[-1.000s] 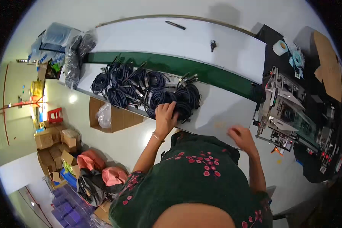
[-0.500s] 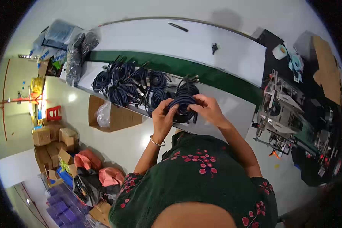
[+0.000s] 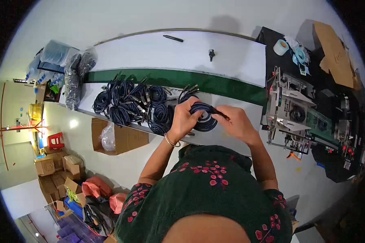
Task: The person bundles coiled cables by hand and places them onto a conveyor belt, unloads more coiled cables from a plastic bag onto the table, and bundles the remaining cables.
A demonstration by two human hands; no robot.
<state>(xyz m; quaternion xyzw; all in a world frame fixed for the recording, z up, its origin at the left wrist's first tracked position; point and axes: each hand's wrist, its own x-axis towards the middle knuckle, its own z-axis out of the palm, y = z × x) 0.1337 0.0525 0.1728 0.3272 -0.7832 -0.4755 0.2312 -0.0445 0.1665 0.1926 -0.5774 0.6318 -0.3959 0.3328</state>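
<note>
A dark coiled cable (image 3: 206,124) is held between both hands above the near edge of the bench. My left hand (image 3: 185,118) grips the left side of the coil, its thumb on the ring. At the coil's upper right, my right hand (image 3: 236,122) pinches a dark piece of it, perhaps a cable end or tie; the fingers partly hide it. Just left of my left hand lies a pile of similar coiled cables (image 3: 125,99) with metal-looking plugs. Behind the held coil, more cable ends (image 3: 188,92) stick up.
A green strip (image 3: 170,81) runs along the white bench (image 3: 142,52), with a black pen (image 3: 173,38) beyond it. Metal machinery (image 3: 290,107) stands at the right beside a tape roll (image 3: 280,47). Below the bench's left part sits an open cardboard box (image 3: 129,139).
The coil now shows its ring more openly, and my right hand has moved slightly right, pinching a piece at its edge. The whole view has shifted a little.
</note>
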